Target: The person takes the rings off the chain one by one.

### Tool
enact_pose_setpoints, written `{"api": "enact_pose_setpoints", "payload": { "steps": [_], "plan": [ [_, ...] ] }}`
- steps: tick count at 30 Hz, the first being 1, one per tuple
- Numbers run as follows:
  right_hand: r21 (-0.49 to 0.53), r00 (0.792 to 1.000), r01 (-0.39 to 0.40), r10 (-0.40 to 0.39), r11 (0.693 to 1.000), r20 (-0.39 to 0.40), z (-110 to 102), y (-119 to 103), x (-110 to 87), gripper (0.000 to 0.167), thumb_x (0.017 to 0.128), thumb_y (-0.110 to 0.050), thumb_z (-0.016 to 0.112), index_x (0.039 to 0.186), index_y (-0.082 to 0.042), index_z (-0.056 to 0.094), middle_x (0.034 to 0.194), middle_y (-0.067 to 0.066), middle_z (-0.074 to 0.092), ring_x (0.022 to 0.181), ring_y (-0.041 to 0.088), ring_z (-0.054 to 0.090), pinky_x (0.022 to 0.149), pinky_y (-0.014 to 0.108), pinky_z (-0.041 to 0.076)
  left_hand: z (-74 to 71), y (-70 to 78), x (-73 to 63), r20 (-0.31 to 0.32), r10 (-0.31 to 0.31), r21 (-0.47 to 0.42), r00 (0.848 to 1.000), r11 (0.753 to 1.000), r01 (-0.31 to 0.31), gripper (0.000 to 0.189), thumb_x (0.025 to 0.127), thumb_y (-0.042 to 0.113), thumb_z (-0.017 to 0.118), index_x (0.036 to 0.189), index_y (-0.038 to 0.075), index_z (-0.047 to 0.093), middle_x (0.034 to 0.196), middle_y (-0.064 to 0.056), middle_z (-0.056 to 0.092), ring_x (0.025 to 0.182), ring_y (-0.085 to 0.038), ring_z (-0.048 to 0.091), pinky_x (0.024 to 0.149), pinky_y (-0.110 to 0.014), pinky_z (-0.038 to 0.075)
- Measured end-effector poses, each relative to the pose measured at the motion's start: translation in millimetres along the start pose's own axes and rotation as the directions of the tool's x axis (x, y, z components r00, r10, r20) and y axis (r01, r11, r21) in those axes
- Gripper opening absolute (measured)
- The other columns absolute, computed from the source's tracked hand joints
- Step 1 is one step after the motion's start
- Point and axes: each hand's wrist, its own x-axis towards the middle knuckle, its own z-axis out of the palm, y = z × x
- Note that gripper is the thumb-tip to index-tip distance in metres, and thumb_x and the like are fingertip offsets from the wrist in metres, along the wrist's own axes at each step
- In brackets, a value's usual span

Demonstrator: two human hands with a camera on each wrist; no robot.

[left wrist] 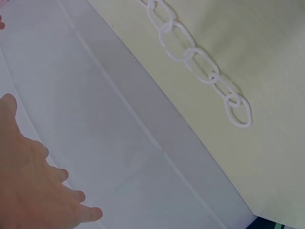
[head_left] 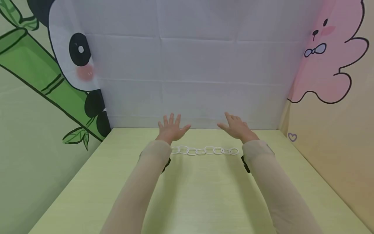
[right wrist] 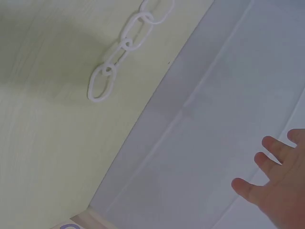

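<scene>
Our left hand (head_left: 170,131) and right hand (head_left: 238,128), fingers extended, hold nothing; the white chain (head_left: 197,151) lies below and nearer us on the table (head_left: 204,195), running left to right, neither hand clearly closer.

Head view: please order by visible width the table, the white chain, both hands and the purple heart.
1. Table
2. White chain
3. Left hand, right hand: too alike to rank
4. Purple heart

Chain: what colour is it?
White. The chain shows best in the left wrist view.
</scene>
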Motion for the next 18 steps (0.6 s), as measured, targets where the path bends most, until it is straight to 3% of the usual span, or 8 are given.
{"api": "enact_pose_setpoints", "payload": {
  "steps": [18],
  "plan": [
    [0.04,1.0,-0.028,0.028,0.999,-0.004,16,20,-4.0,0.08,0.094,-0.056,0.034,0.147,-0.003,0.004,0.146,0.027,0.015,0.132,0.044,0.013,0.101,0.063,0.014,24.6,-22.3,0.8,0.0,-0.005,0.0,1.0,1.0,0.005,0.078,0.093,0.061,0.026,0.149,0.011,0.003,0.151,-0.018,-0.005,0.133,-0.042,-0.011,0.103,-0.061,-0.002]
  ]
}}
